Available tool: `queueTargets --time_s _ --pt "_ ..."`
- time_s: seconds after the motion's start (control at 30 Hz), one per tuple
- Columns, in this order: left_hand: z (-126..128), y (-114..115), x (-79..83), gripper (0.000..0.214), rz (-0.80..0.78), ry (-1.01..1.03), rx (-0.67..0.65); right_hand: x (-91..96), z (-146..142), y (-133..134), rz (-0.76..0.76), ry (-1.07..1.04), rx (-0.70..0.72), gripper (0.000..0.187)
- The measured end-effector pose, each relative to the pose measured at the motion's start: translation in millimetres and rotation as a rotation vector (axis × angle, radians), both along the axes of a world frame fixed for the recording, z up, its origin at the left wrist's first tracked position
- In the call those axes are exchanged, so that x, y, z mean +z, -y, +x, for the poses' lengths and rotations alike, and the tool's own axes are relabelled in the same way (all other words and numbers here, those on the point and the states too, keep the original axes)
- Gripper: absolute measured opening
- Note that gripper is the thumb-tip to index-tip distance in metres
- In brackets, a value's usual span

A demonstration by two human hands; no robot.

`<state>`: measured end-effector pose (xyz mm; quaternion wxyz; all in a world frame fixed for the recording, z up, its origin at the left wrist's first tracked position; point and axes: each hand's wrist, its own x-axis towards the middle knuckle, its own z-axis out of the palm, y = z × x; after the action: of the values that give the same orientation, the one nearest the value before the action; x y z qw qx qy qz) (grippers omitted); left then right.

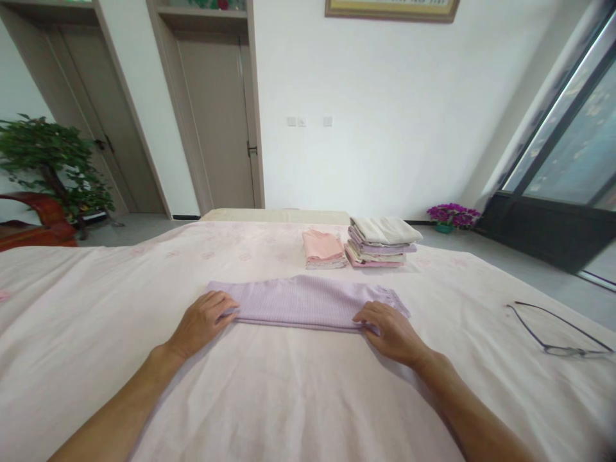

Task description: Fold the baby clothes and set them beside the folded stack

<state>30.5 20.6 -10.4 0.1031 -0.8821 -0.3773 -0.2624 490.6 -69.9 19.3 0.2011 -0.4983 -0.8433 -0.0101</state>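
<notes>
A lavender garment [298, 301] with fine stripes lies folded into a long strip across the bed-like surface in front of me. Its right end looks gathered, like an elastic edge; the folds hide which kind of garment it is. My left hand [206, 321] has its fingers and thumb closed on the near left corner. Toward the right end, my right hand [387, 330] pinches the near folded edge. Both wrists rest low over the pale pink sheet [283, 391].
Beyond the garment sit a small pile of folded pink cloths [324, 249] and a taller stack of folded clothes [380, 242]. Eyeglasses [563, 351] lie at the right. Purple flowers [452, 215] and a leafy plant [48, 160] stand on the floor.
</notes>
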Motion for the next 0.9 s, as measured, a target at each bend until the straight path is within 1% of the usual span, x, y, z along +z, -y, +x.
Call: queueTargets --time_s 0.07,0.13,0.23,0.33,0.47,0.67,0.8,0.9 --pt "17.3 1.1 -1.2 0.015 -0.026 -0.016 -0.058 -2.7 -11.7 0.5 -0.001 0.011 0.007 0.021" --pt "29.4 1.8 -1.6 0.014 -0.054 -0.038 -0.091 -4.7 -20.7 0.5 -0.009 0.026 0.015 0.019" --pt "36.9 2.6 -1.4 0.015 -0.083 -0.039 -0.110 -6.5 -27.8 -1.0 -0.015 0.054 0.037 0.020" --pt "36.4 4.4 -0.6 0.016 -0.104 -0.003 -0.111 -6.8 -28.5 -2.8 -0.003 0.047 0.028 0.021" --pt "33.6 8.8 2.6 0.016 -0.132 0.046 -0.112 -5.2 -26.2 -1.8 0.018 0.002 0.033 0.017" --pt "33.0 15.2 7.5 0.016 -0.214 0.014 -0.116 -3.3 -27.2 3.1 -0.015 0.008 0.049 0.013" --pt "33.2 14.3 6.9 0.014 -0.248 0.021 -0.103 -4.3 -28.1 3.5 -0.027 0.005 0.054 0.013" --pt "31.4 10.3 3.4 0.016 -0.262 0.049 -0.061 -6.4 -26.6 2.3 -0.016 0.006 0.027 0.011"
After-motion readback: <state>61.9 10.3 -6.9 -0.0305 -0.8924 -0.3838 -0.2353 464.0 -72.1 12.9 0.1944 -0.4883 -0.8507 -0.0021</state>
